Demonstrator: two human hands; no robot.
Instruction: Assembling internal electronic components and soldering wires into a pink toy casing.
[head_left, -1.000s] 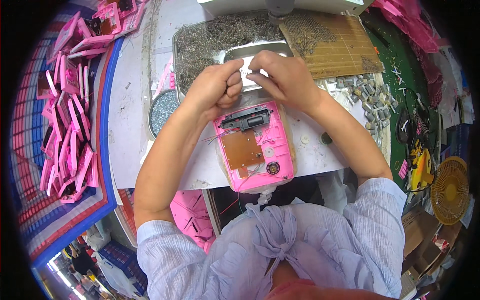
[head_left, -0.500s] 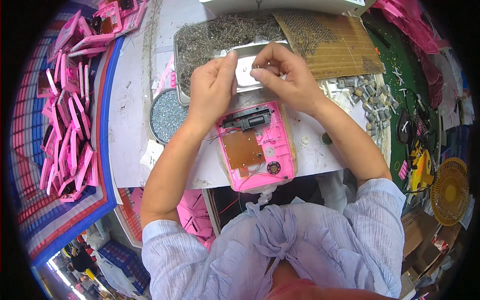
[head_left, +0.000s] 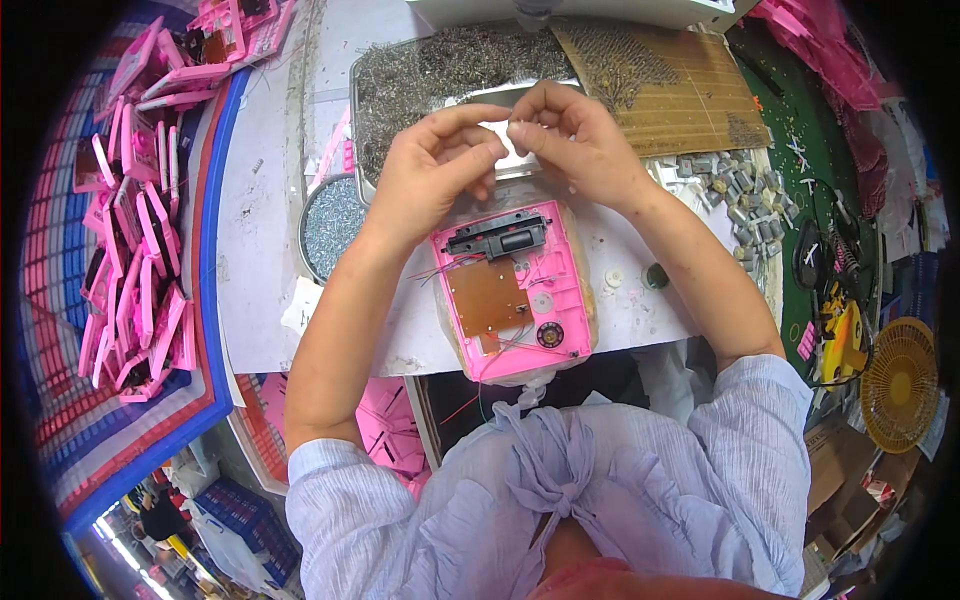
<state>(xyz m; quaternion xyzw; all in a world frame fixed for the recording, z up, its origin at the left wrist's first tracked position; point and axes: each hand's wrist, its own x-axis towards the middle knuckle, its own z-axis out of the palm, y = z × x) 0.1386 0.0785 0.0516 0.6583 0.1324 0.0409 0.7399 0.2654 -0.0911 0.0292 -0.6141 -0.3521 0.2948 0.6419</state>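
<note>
Over the metal tray [head_left: 362, 110] heaped with small springs, my two hands meet fingertip to fingertip. The fingers of my right hand [head_left: 585, 145] are pinched together at the tips; whatever is between them is too small to make out. Beside it, my left hand [head_left: 432, 175] has its thumb and index finger apart, reaching to the right fingertips, with the other fingers curled. Just below the hands lies an open pink plastic case [head_left: 572, 290]. Inside it are a black mechanism [head_left: 495, 236], a brown circuit board [head_left: 485, 300], a small black round part [head_left: 549, 334] and thin wires.
A round tin of small screws [head_left: 335, 230] stands left of the case. Corrugated cardboard [head_left: 690, 110] bearing springs lies at back right, above several grey metal blocks [head_left: 745, 195]. Pink cases [head_left: 140, 250] are piled far left. A yellow fan [head_left: 898, 385] stands far right.
My left hand has turned and moved its index finger and thumb toward the right fingertips, where before its thumb pointed up by the tray. My right hand stays pinched, nearly in place.
</note>
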